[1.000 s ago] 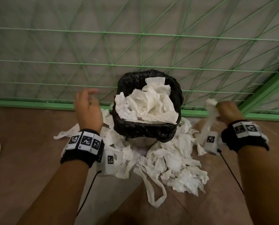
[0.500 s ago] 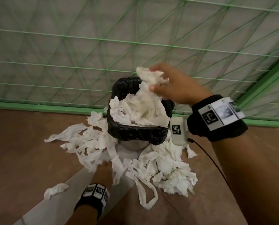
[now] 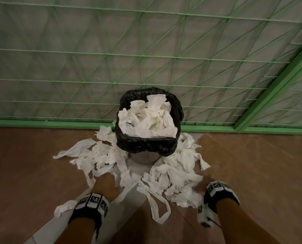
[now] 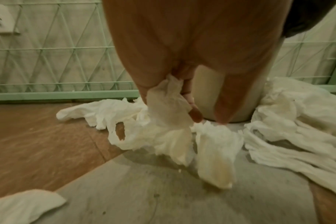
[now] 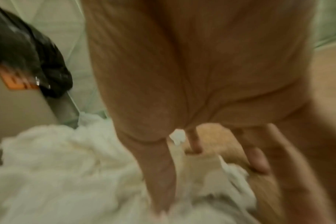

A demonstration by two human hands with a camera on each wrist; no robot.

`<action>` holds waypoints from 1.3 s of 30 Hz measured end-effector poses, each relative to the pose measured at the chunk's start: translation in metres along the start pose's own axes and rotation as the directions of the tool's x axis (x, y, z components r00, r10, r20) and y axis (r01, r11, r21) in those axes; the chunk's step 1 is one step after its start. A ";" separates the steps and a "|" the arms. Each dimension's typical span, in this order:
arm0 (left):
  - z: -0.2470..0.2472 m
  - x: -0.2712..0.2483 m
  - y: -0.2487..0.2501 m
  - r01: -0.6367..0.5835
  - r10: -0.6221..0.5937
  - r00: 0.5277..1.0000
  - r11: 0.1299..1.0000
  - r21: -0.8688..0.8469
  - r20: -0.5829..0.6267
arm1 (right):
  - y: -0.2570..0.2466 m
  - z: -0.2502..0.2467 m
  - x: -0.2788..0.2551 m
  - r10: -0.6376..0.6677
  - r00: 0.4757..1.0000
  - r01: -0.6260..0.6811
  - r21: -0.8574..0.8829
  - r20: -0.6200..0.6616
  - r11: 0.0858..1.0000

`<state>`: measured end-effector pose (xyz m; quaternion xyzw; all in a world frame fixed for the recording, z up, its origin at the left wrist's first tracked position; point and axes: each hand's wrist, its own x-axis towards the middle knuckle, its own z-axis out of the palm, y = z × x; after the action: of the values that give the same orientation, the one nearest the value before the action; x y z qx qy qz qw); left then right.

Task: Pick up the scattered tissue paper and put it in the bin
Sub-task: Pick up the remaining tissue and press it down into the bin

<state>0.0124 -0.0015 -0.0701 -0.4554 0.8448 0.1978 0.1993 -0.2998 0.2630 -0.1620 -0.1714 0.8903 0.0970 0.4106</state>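
just in front of the bin, already heaped with tissue, the left hand pinches a piece while the right hand reaches, fingers spread and empty, so added clumps may slide off.

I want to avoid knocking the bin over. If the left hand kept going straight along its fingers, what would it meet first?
Probably the bin's pale lower wall: the left hand, pinching a tissue piece, points at it across the floor. How near is unclear.
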 end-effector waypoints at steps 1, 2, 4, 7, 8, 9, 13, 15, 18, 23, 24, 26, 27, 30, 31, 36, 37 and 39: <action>-0.006 0.000 -0.001 -0.015 0.015 1.000 1.000 0.003 -0.019 | 0.007 0.013 0.016 0.012 1.000 -0.012 0.023 -0.026 1.000; -0.013 -0.001 -0.001 -0.040 0.040 0.998 0.999 -0.010 -0.050 | 0.002 0.010 0.002 0.019 1.000 -0.019 0.027 -0.002 0.999; -0.034 -0.003 0.002 -0.091 0.086 0.990 0.995 -0.037 -0.109 | -0.013 -0.015 -0.039 0.021 0.998 -0.011 0.167 -0.056 0.986; -0.082 -0.006 0.006 -0.115 0.058 0.974 0.959 -0.259 -0.218 | -0.023 -0.057 -0.058 0.029 0.989 0.012 0.276 -0.144 0.961; -0.103 -0.008 0.008 -0.137 0.057 0.968 0.937 -0.321 -0.245 | -0.031 -0.076 -0.071 0.031 0.987 0.018 0.302 -0.156 0.953; -0.125 -0.011 0.010 -0.153 0.047 0.959 0.918 -0.366 -0.281 | -0.037 -0.097 -0.088 0.007 0.988 0.047 0.335 -0.156 0.941; -0.218 -0.034 0.034 -0.226 0.023 0.900 0.879 -0.419 -0.436 | -0.049 -0.185 -0.131 -0.041 0.944 0.282 0.739 -0.327 0.612; -0.256 -0.050 0.053 -0.345 0.046 0.823 0.832 -0.434 -0.566 | -0.059 -0.219 -0.155 -0.009 0.931 0.351 0.892 -0.364 0.285; -0.297 -0.077 0.084 -0.641 0.030 0.677 0.517 -0.568 -0.735 | -0.086 -0.264 -0.213 -0.035 0.832 0.554 0.832 -0.553 0.030; -0.300 -0.081 0.127 -0.750 0.053 0.658 0.129 -0.649 -0.751 | -0.139 -0.298 -0.293 -0.134 0.550 0.798 0.566 -0.824 -0.208; -0.286 -0.070 0.132 -0.710 0.102 0.704 0.133 -0.692 -0.703 | -0.151 -0.295 -0.297 -0.147 0.528 0.807 0.548 -0.836 -0.219; -0.253 -0.049 0.137 -0.597 0.246 0.802 0.336 -0.729 -0.544 | -0.174 -0.283 -0.293 -0.216 0.475 0.868 0.494 -0.853 -0.043; -0.234 -0.038 0.138 -0.537 0.312 0.843 0.522 -0.663 -0.438 | -0.183 -0.274 -0.284 -0.309 0.452 0.892 0.434 -0.837 0.128; -0.181 -0.009 0.133 -0.467 0.469 0.875 0.883 0.044 -0.120 | -0.197 -0.240 -0.242 -0.621 0.571 0.804 0.210 -0.537 0.557; -0.171 -0.008 0.132 -0.447 0.465 0.883 0.872 0.199 -0.056 | -0.195 -0.232 -0.228 -0.628 0.592 0.788 0.200 -0.505 0.582; -0.178 -0.022 0.128 -0.541 0.502 0.767 0.841 0.019 -0.401 | -0.139 -0.222 -0.166 -0.122 0.636 0.721 0.530 -0.762 0.446; -0.185 -0.027 0.123 -0.592 0.460 0.693 0.803 -0.074 -0.556 | -0.123 -0.216 -0.148 -0.092 0.691 0.635 0.541 -0.717 0.551; -0.197 -0.030 0.105 -0.607 0.205 0.630 0.731 -0.311 -0.749 | -0.094 -0.183 -0.108 -0.138 0.858 0.369 0.407 -0.495 0.836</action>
<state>-0.0926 -0.0295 0.1273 -0.3178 0.8489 0.2903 -0.3068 -0.3258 0.1435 0.0352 -0.1993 0.9234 -0.2296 0.2345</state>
